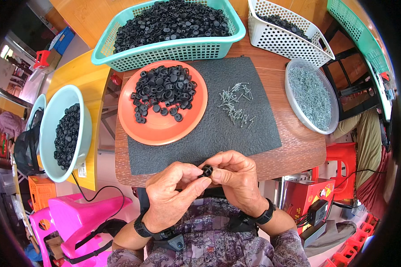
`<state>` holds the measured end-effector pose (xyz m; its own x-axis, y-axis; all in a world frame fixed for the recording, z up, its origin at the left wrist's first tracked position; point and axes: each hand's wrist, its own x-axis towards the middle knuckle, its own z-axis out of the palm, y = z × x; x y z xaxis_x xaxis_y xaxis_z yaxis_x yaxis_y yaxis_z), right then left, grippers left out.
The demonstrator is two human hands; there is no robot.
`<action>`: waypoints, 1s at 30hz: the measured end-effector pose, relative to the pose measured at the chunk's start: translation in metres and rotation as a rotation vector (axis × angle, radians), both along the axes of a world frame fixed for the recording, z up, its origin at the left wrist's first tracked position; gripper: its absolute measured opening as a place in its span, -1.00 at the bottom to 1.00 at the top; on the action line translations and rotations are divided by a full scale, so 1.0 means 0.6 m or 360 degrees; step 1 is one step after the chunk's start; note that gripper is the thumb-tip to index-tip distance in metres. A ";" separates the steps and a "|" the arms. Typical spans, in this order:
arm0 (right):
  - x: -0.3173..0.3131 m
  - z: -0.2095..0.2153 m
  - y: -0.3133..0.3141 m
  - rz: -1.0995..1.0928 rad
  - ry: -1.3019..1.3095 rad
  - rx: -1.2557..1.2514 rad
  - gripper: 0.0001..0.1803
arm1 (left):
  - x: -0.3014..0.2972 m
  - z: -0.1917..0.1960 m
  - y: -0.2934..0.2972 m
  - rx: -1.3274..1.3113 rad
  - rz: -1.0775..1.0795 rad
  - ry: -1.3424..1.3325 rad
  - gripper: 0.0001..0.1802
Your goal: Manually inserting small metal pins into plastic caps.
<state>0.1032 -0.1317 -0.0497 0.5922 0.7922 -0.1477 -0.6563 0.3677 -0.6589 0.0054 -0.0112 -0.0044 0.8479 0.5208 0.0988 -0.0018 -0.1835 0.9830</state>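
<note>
Between the fingertips of both hands, just over the table's near edge, is a small round black plastic part (pixel 207 170). My left hand (pixel 171 189) pinches it from the left, and my right hand (pixel 237 179) grips its right side with thumb and fingers. Fingers cover much of the part, so its exact kind is hard to make out. Beyond the hands, an orange plate (pixel 153 132) holds a heap of similar black parts (pixel 165 86). Several loose metal screws (pixel 236 102) lie on the dark mat (pixel 200 142) to the right of the plate.
A teal basket (pixel 173 52) of black parts stands at the back, beside a white perforated basket (pixel 280 40). At right sits a clear tub (pixel 312 95) full of screws. On the left, a pale blue basin (pixel 82 133) of black parts rests near a pink chair (pixel 71 218).
</note>
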 end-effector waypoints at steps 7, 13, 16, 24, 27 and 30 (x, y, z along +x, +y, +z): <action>-0.001 -0.001 -0.002 -0.0012 -0.0025 -0.0017 -0.80 | 0.000 -0.003 -0.001 -0.0031 -0.0010 0.0014 -0.86; -0.003 0.001 -0.002 -0.0093 -0.0270 -0.0090 -0.79 | 0.002 -0.008 0.001 -0.0178 -0.0053 -0.0029 -0.78; -0.001 0.007 -0.001 -0.0112 -0.0325 -0.0087 -0.80 | -0.001 -0.016 0.001 -0.0305 -0.0095 -0.0055 -0.71; -0.001 0.012 -0.003 -0.0173 -0.0334 -0.0153 -0.80 | 0.000 -0.023 -0.001 -0.0300 -0.0073 -0.0026 -0.67; -0.001 0.013 -0.007 -0.0153 -0.0336 -0.0164 -0.80 | 0.001 -0.022 -0.002 -0.0298 -0.0044 -0.0012 -0.68; -0.002 0.014 -0.009 -0.0154 -0.0352 -0.0197 -0.80 | 0.001 -0.024 -0.001 -0.0258 -0.0043 0.0019 -0.68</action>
<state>0.1018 -0.1372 -0.0415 0.6930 0.7142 -0.0985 -0.4570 0.3296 -0.8261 0.0059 -0.0119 -0.0190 0.8623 0.5063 0.0048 0.0075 -0.0223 0.9997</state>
